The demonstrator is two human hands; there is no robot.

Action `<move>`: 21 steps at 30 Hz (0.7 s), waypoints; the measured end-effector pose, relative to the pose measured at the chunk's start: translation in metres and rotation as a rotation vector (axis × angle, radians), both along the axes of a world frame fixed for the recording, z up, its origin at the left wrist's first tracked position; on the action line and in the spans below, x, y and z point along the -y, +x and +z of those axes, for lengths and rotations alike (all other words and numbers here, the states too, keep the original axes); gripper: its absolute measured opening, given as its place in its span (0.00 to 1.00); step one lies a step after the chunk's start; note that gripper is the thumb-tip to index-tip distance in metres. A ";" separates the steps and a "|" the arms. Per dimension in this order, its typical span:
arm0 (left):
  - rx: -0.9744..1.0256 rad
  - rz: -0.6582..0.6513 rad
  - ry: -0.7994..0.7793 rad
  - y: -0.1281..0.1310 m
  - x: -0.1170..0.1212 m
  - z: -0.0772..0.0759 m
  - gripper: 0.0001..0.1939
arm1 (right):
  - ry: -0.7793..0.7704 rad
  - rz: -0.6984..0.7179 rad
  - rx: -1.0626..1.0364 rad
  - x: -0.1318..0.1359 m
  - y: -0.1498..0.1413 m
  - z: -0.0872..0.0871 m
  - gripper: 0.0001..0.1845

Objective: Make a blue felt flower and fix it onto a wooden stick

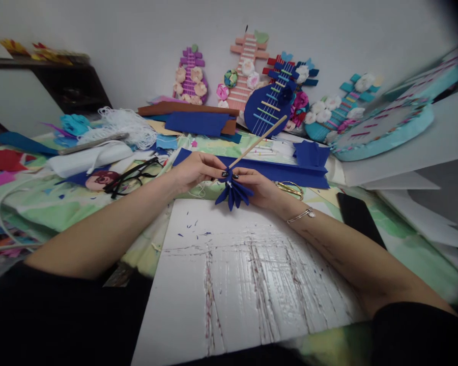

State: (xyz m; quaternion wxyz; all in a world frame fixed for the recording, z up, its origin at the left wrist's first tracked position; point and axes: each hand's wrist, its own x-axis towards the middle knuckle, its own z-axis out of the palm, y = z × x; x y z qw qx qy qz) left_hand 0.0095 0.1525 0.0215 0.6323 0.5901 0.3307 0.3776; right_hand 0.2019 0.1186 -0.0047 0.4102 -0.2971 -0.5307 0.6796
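Note:
Between my hands is a dark blue paper flower (233,195), its pointed petals fanned out downward. My left hand (198,170) pinches its gathered top from the left, thumb and fingertips together. From the other side, my right hand (255,184) pinches the same spot. A thin wooden stick (258,141) slants up to the right from the pinched top; the fingers hide its lower end. Below the flower lies a white board (191,290) with cut grooves and small blue scraps. A long blue paper strip (290,172) lies just behind my hands.
Scissors with gold handles (290,189) lie right of my right hand, near a black phone (361,218). Black glasses (133,178) and white string (118,129) are at left. A blue paper instrument (267,109) leans on the wall among other decorated ones.

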 end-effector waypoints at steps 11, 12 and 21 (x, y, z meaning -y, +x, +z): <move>0.016 -0.010 0.001 0.000 0.000 0.000 0.08 | -0.002 -0.044 -0.007 -0.001 0.001 0.003 0.06; 0.012 -0.014 0.002 0.001 0.000 0.000 0.08 | -0.001 -0.047 -0.007 0.000 0.000 0.003 0.06; -0.027 -0.039 0.036 -0.001 -0.001 -0.003 0.08 | 0.147 -0.197 0.041 0.008 -0.009 0.011 0.07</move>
